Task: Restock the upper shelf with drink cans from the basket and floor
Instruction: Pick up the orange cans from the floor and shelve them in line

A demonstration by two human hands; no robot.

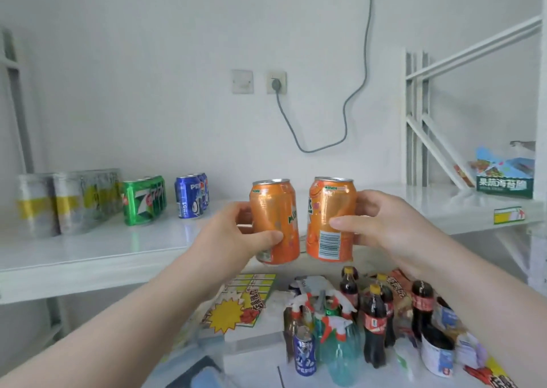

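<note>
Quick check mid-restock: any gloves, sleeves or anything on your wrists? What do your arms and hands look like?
Nothing is worn. The left hand and right hand have no gloves and no rings that show. The left forearm and right forearm carry no sleeve, watch or band within the frame.

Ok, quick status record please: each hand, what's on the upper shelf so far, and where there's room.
left hand: grips an orange can, roughly upright, in the air
right hand: grips a second orange can beside the first
set down: neither can yet
upper shelf, left to right: silver-yellow cans, green cans, blue cans, a bare stretch, green box far right
free spot: bare shelf right of the blue cans
</note>
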